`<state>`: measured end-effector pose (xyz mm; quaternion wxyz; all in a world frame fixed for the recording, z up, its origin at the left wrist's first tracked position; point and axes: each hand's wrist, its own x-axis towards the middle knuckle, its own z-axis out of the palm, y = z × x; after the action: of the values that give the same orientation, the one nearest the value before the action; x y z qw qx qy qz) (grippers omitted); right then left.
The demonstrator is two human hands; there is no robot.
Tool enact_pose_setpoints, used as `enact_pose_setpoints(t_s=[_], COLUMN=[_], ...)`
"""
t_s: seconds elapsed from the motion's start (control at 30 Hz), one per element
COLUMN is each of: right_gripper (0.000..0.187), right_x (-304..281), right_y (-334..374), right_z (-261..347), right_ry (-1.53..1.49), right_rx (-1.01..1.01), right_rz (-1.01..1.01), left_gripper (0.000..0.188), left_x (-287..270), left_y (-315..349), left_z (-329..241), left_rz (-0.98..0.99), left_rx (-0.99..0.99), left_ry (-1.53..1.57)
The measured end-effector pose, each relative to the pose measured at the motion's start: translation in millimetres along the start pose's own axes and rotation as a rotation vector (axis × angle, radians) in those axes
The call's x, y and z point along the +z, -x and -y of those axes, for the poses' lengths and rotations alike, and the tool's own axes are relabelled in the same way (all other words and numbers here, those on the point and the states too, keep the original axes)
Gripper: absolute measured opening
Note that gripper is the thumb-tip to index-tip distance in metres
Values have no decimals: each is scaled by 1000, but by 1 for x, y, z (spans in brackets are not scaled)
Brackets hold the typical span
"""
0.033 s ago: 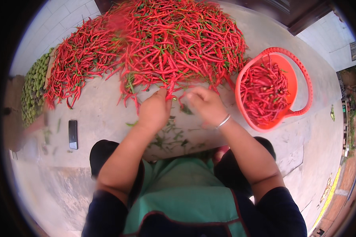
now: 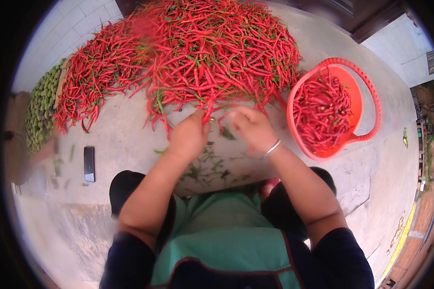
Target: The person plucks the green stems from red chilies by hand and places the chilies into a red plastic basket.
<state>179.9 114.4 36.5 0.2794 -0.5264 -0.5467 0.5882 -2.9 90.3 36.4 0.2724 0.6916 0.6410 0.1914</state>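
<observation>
Left hand (image 2: pixel 188 134) grips red chillies (image 2: pixel 209 108) just by the heap (image 2: pixel 222 53). Right hand (image 2: pixel 255 129) blurred, can't tell its grip. Bucket (image 2: pixel 356 98) on the right well loaded, green scraps (image 2: pixel 196 171) on floor (image 2: pixel 125 130); heap dwarfs it, so most looks left.

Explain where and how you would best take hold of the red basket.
Probably grip the handle of the basket mid-arc, coming from above or the right: it arches beyond the right rim, clear of the chillies, and floor shows through the gap.
</observation>
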Motion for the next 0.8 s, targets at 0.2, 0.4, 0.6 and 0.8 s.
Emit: enact_pose_setpoints(t_s=[0.2, 0.4, 0.6, 0.8], right_gripper=[27, 18, 27, 31], right_x=[20, -88, -206, -57], right_y=[19, 51, 54, -34], right_z=[-23, 10, 30, -47], right_ry=[148, 673, 1509, 971], right_rx=[-261, -436, -460, -141], right_rz=[-190, -558, -948, -97], left_gripper=[27, 50, 37, 17], left_x=[33, 85, 114, 110], left_y=[21, -9, -29, -27], left_z=[-29, -122, -121, 157], left_rz=[353, 450, 177, -368], left_rx=[24, 260, 435, -365], left_ry=[330, 757, 566, 349])
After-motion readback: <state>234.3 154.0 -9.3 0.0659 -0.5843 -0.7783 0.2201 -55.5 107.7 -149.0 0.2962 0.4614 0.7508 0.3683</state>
